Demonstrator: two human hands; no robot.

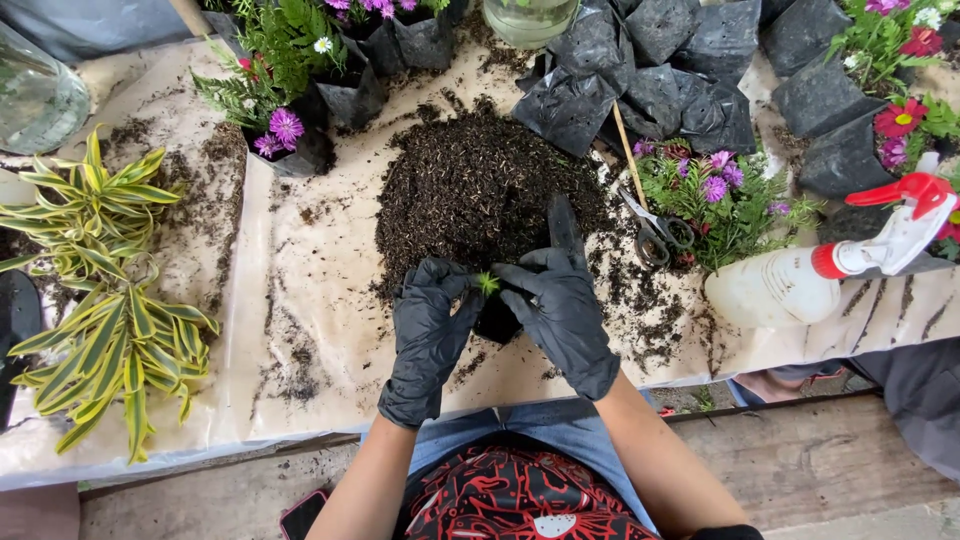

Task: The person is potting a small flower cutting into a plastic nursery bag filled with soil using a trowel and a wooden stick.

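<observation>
Both gloved hands, left hand (428,335) and right hand (562,310), close their fingers around a small black grow bag (497,320) holding a green seedling (488,283), at the soil heap's (475,190) near edge on the worktop (320,300). Excess finger pressure may crush the seedling stem. A tilted bag may spill soil.

Small black pot (497,322) mostly hidden behind gloved hands (500,310).
</observation>
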